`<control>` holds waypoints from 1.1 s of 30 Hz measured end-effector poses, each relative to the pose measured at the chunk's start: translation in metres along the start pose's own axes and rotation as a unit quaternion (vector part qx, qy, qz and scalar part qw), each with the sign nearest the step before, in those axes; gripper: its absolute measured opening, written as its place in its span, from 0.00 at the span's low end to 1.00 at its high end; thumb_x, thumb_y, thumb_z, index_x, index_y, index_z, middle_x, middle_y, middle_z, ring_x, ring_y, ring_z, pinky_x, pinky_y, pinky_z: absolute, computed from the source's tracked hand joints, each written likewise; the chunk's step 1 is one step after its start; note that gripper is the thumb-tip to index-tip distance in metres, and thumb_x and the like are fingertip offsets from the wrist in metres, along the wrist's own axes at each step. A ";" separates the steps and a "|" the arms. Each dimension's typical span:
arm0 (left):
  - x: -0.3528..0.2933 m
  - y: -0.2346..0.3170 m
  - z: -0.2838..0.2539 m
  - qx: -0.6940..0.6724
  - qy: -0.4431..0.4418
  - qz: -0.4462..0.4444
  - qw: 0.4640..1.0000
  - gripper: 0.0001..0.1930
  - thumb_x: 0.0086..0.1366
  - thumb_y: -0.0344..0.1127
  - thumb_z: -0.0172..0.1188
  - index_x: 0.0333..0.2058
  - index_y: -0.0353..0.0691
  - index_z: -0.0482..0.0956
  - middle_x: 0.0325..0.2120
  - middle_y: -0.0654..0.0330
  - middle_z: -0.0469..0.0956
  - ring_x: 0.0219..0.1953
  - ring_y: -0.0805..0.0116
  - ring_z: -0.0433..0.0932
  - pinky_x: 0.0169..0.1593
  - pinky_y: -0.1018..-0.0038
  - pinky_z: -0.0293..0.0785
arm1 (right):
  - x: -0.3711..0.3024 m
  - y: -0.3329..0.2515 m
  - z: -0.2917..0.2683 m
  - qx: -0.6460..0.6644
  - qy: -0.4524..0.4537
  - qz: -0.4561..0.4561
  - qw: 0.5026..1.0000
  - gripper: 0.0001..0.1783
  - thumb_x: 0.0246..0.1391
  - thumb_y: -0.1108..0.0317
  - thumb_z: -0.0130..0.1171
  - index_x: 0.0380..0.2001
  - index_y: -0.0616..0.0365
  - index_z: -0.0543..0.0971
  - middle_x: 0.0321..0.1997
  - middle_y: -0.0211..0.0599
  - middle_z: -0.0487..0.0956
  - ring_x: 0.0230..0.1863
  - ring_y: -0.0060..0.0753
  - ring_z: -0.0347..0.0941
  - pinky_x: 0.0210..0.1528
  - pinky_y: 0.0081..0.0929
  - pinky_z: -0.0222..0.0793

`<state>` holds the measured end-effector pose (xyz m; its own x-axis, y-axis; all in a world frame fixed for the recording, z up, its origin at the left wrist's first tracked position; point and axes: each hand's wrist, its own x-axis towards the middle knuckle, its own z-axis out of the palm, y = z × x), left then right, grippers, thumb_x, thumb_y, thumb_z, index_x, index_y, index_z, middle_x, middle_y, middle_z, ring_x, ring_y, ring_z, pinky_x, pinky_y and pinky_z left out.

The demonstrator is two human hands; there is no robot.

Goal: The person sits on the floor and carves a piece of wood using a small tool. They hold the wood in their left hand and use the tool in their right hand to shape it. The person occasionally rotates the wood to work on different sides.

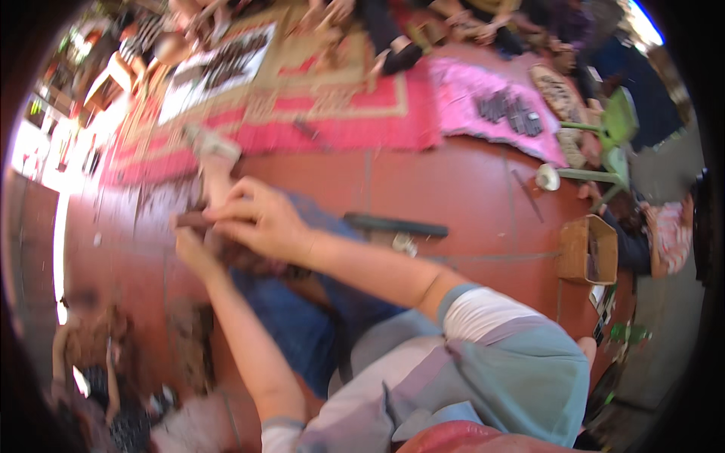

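Observation:
Both hands meet at the left of the view, above my blue-clad knees. A small, dark brown, elongated piece point(194, 220), too blurred to name more closely, lies level between them. My left hand point(198, 251) is closed round it from below, with its thumb side up. From above, the bent fingers of my right hand point(260, 221) pinch its right end. The back of the right hand hides part of the left one and whatever is under it. My shoe point(214, 146) shows just beyond the hands.
On the tiled floor to the right lie a dark bar point(396, 225) and a crumpled whitish thing point(405, 244). Ahead spread a red-and-tan mat point(347, 128) and a pink cloth point(459, 75) with dark pieces. Right are a green chair point(621, 124) and a box point(575, 249). Several people sit around.

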<state>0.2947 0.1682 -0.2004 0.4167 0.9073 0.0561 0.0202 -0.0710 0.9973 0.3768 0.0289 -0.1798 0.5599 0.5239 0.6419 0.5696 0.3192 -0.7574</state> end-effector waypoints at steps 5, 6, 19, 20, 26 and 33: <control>0.008 -0.007 -0.001 -0.106 0.011 0.027 0.994 0.23 0.69 0.49 0.42 0.27 0.35 0.76 0.19 0.60 0.76 0.22 0.73 0.75 0.27 0.78 0.72 | -0.075 0.047 0.005 0.030 0.005 0.066 0.997 0.06 0.46 0.70 0.63 0.31 0.53 0.82 0.32 0.33 0.73 0.34 0.29 0.72 0.35 0.23 0.68; 0.000 0.006 0.007 -0.138 0.016 0.031 0.990 0.22 0.69 0.48 0.43 0.25 0.36 0.75 0.19 0.60 0.76 0.21 0.73 0.75 0.27 0.79 0.72 | -0.090 0.063 -0.006 0.008 -0.052 0.096 0.994 0.07 0.46 0.73 0.63 0.31 0.57 0.82 0.35 0.35 0.75 0.36 0.29 0.73 0.38 0.22 0.69; 0.001 0.000 0.007 -0.151 -0.010 0.037 0.988 0.27 0.68 0.52 0.40 0.27 0.32 0.75 0.22 0.55 0.77 0.23 0.70 0.74 0.31 0.76 0.72 | -0.087 0.050 0.005 -0.006 -0.051 -0.010 0.999 0.16 0.46 0.74 0.61 0.41 0.50 0.80 0.21 0.36 0.75 0.21 0.34 0.71 0.28 0.22 0.68; -0.002 -0.001 0.005 -0.139 -0.018 0.035 0.989 0.27 0.68 0.52 0.40 0.26 0.32 0.75 0.22 0.54 0.78 0.24 0.71 0.75 0.31 0.77 0.72 | -0.101 0.052 0.002 0.008 -0.060 0.036 0.997 0.15 0.46 0.74 0.61 0.40 0.50 0.81 0.21 0.36 0.75 0.21 0.33 0.72 0.27 0.24 0.68; -0.002 -0.002 0.003 -0.141 -0.011 0.029 0.990 0.28 0.68 0.51 0.39 0.25 0.32 0.76 0.21 0.55 0.77 0.22 0.71 0.75 0.31 0.77 0.71 | -0.031 0.010 0.005 0.063 0.003 0.026 0.998 0.13 0.47 0.74 0.60 0.39 0.53 0.81 0.24 0.40 0.77 0.23 0.33 0.73 0.26 0.24 0.68; -0.003 -0.001 0.004 -0.149 0.003 0.029 0.988 0.27 0.68 0.51 0.40 0.27 0.32 0.77 0.21 0.56 0.78 0.22 0.73 0.74 0.29 0.77 0.71 | -0.099 0.059 -0.010 0.019 -0.064 0.049 0.997 0.12 0.49 0.73 0.59 0.39 0.56 0.80 0.28 0.42 0.78 0.28 0.32 0.76 0.29 0.24 0.69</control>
<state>0.2967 0.1636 -0.2019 0.4036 0.9079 0.1133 -0.2726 0.0011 0.9621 0.3608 -0.0121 -0.2867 0.5282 0.6501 0.5463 0.4912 0.2909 -0.8211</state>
